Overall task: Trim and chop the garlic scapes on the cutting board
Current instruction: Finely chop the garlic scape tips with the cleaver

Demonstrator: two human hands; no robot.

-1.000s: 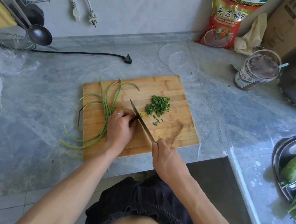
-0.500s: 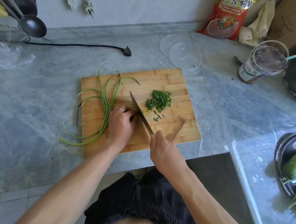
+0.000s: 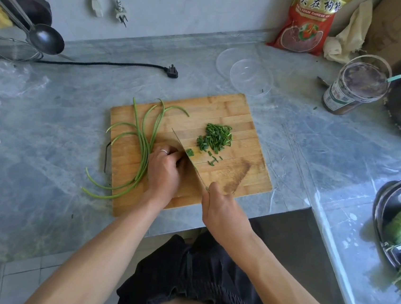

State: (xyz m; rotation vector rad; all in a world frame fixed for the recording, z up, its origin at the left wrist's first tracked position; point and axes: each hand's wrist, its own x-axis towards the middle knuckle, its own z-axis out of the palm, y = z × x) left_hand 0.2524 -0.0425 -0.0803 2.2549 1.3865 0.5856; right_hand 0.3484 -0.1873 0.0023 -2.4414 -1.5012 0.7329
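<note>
Knife (image 3: pixel 188 159) has dropped another cut since a moment ago, right hand (image 3: pixel 223 208) wrapped on its handle, left hand (image 3: pixel 165 170) curled pinning scapes (image 3: pixel 145 151) on board (image 3: pixel 224 107); bits (image 3: pixel 217 138) pile right, long stalks remain.

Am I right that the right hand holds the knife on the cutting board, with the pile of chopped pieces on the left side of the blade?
Not quite. In the head view the right hand does hold the knife on the cutting board, but the pile of chopped pieces lies to the right of the blade. The uncut garlic scapes and the left hand are on its left.
</note>
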